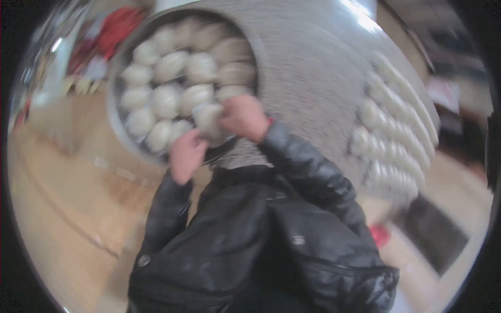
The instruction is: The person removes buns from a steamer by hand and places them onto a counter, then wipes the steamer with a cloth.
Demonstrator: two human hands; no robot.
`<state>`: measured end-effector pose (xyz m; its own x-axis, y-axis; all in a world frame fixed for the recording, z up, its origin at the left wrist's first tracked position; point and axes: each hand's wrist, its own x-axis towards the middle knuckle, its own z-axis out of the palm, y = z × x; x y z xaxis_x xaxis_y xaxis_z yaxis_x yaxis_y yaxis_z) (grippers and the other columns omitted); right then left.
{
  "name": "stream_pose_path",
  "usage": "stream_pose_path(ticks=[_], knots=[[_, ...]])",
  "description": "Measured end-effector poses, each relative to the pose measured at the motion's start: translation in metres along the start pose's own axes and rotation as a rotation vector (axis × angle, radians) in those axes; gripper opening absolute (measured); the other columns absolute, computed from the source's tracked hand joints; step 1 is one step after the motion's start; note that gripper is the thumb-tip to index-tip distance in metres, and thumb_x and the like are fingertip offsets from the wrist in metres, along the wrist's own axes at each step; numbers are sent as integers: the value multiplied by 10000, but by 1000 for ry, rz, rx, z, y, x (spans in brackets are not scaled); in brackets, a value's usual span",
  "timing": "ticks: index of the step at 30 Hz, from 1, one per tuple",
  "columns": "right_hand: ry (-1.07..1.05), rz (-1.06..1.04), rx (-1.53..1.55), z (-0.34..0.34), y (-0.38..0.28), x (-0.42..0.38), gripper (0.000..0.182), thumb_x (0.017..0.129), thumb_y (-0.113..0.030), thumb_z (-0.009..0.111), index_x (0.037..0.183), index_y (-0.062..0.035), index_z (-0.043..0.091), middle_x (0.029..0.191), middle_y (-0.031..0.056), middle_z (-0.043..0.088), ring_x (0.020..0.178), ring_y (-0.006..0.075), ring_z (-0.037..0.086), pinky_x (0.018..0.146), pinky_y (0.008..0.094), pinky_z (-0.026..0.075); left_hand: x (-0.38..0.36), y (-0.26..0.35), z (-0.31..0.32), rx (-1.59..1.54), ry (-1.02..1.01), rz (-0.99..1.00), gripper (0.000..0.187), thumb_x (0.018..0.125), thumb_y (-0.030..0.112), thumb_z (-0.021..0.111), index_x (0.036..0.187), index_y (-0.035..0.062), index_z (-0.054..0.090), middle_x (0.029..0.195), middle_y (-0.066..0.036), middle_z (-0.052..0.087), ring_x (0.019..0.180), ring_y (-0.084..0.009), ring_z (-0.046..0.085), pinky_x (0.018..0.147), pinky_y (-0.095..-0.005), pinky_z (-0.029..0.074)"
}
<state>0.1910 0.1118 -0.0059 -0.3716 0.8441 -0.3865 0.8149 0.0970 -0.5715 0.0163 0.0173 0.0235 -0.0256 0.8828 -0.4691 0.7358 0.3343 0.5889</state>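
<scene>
White steamed buns [166, 101], pale and rounded, sit packed side by side in a round metal steamer tray [116, 112]. At the tray's near right edge, my right hand [244, 118] is closed on the side of one bun [209, 121]. My left hand [187, 155] is over the near rim, fingers curled and pressed together by that bun's lower left side. Blur hides what its fingertips pinch, if anything. Between the hands, the bun's underside cannot be made out.
The tray rests on a speckled grey round table [308, 78]. Rows of white dough pieces [389, 125] lie at its right side. A red cloth-like thing [119, 28] is beyond the tray, upper left. A dark mat [432, 233] lies on the floor, lower right.
</scene>
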Motion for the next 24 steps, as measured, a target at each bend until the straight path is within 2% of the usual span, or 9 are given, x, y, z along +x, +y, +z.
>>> stream_pose_path(ticks=[2, 3, 6, 8, 9, 11, 15, 18, 24], knots=[[145, -37, 37, -27, 8, -26, 102, 590, -212, 547, 548, -123, 575, 522, 152, 541, 516, 376, 514, 479, 452, 361, -5, 23, -9, -52, -11, 14, 57, 796, 106, 538, 752, 100, 573, 652, -74, 528, 638, -215, 462, 591, -368, 357], [203, -21, 46, -39, 14, -40, 80, 584, -196, 546, 541, -133, 570, 520, 147, 547, 523, 382, 528, 481, 451, 365, -5, 36, -12, -53, -36, 42, 73, 802, 96, 544, 731, 105, 558, 617, -51, 496, 610, -173, 431, 584, -342, 351], [364, -21, 208, -74, 46, -98, 62, 620, -116, 572, 571, -147, 548, 506, 60, 502, 477, 278, 503, 489, 393, 346, -9, 91, -3, -39, -76, 131, 175, 822, 58, 548, 681, 113, 461, 587, 11, 369, 581, -102, 330, 564, -277, 308], [390, 51, 346, -95, 76, -144, 74, 674, -76, 579, 629, -127, 609, 540, -1, 550, 491, 149, 471, 499, 296, 357, -9, 130, 18, -8, -164, 276, 185, 823, 72, 546, 674, 118, 446, 589, 21, 361, 593, -96, 318, 569, -280, 295], [413, 79, 391, -101, 93, -170, 83, 687, -66, 581, 643, -122, 624, 549, -16, 562, 495, 116, 464, 501, 272, 360, -10, 149, 34, 12, -198, 323, 188, 823, 75, 545, 673, 119, 442, 589, 24, 359, 595, -95, 316, 570, -280, 292], [490, 178, 507, -105, 134, -225, 70, 715, -64, 631, 686, -120, 661, 587, -35, 582, 544, 74, 470, 531, 244, 359, -16, 185, 79, 78, -310, 418, 95, 795, 127, 544, 704, 110, 527, 590, -32, 468, 588, -159, 420, 598, -334, 338], [607, 276, 518, -98, 231, -323, 47, 753, -85, 695, 726, -122, 684, 637, -27, 611, 573, 70, 494, 559, 229, 385, -31, 238, 196, 144, -450, 638, 114, 788, 141, 530, 688, 85, 533, 595, -100, 541, 578, -261, 502, 570, -410, 351], [657, 428, 440, -87, 305, -389, 53, 706, -68, 622, 690, -111, 648, 624, -28, 570, 589, 80, 466, 556, 257, 362, -50, 274, 296, 201, -516, 790, 137, 814, 172, 521, 728, 69, 550, 649, -160, 595, 617, -375, 545, 570, -479, 356], [645, 637, 372, -72, 419, -466, 95, 725, -110, 632, 639, -144, 609, 588, -50, 544, 549, 53, 409, 507, 259, 310, -80, 315, 444, 255, -603, 818, 138, 846, 139, 533, 729, 67, 524, 614, -131, 559, 550, -340, 514, 505, -467, 354]])
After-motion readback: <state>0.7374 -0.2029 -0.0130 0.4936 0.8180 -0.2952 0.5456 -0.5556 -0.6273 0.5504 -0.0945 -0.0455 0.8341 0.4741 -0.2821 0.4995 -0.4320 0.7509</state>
